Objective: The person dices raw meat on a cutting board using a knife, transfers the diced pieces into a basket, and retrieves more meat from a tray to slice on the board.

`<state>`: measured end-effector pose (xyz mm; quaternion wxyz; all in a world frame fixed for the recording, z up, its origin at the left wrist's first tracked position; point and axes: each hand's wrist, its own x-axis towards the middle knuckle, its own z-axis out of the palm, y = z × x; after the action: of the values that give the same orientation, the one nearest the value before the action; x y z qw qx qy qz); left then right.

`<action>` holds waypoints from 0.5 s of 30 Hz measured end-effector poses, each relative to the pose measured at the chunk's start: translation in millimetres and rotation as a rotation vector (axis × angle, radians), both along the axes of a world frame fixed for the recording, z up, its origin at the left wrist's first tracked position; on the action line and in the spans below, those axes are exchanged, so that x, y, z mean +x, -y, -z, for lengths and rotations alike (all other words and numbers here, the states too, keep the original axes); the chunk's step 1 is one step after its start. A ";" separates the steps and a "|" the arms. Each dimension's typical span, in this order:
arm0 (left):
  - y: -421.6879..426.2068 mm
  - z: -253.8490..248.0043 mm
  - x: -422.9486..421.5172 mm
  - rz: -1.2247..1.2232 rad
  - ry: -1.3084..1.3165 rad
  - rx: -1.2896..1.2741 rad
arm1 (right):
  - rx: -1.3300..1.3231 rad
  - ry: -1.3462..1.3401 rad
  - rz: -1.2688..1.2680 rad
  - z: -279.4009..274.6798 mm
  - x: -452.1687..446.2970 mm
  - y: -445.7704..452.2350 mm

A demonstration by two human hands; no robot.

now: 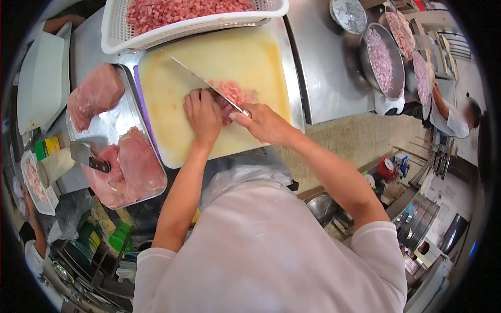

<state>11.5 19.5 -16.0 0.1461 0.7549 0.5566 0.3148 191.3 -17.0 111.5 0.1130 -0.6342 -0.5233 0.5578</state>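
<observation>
On the pale yellow cutting board, my left hand presses down on a piece of raw meat, its fingers bent and close together. My right hand is wrapped round the handle of a long knife, whose blade points to the upper left across the meat. Small diced meat pieces lie just beyond the blade. To the left, a metal tray holds large raw meat pieces and a cleaver lying on them.
A white basket of diced meat stands behind the board. Metal bowls with chopped food are at the upper right. A co-worker stands at the far right; another person's arm shows at the far left.
</observation>
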 end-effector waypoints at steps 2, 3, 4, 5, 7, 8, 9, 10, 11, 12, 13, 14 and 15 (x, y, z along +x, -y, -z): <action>1.4 0.4 1.7 -0.008 0.019 0.012 | -0.038 0.040 0.028 -14.2 4.0 7.2; -1.4 -1.4 4.9 -0.006 0.027 0.011 | -0.086 0.079 0.036 -35.5 7.8 13.4; -1.0 -3.4 4.4 -0.008 0.028 0.002 | -0.144 0.112 0.039 -47.8 9.8 23.8; 2.1 -3.6 1.9 -0.009 0.025 -0.014 | -0.155 0.099 0.057 -51.3 11.2 39.7; 3.2 -0.8 3.2 -0.014 0.008 0.012 | -0.185 0.059 0.093 -48.1 11.2 53.8; 1.0 0.6 5.1 -0.013 0.002 0.030 | -0.208 0.032 0.114 -41.8 9.4 53.7; -1.7 0.6 6.0 -0.009 -0.008 0.024 | -0.251 -0.011 0.134 -22.2 2.6 44.4; -1.6 -1.1 6.0 -0.008 -0.021 0.014 | -0.298 -0.057 0.152 -6.3 -4.3 36.9; 0.8 -3.0 4.9 -0.003 -0.036 0.003 | -0.222 -0.062 0.129 4.2 -10.7 30.8; -1.6 -3.7 4.0 -0.005 -0.040 0.009 | -0.134 -0.064 0.110 13.3 -15.0 21.7; -1.8 -4.6 3.3 0.000 -0.040 0.011 | -0.105 -0.066 0.127 11.3 -14.8 25.0; 1.4 -6.0 4.0 0.008 -0.036 0.008 | -0.076 -0.067 0.142 9.6 -14.4 28.2; 2.2 -5.4 5.2 0.013 -0.037 0.014 | -0.094 -0.070 0.182 0.7 -12.3 30.2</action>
<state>16.7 17.2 -10.6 0.1325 0.7651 0.5522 0.3035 179.0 -47.3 110.8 0.1516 -0.6639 -0.4326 0.5909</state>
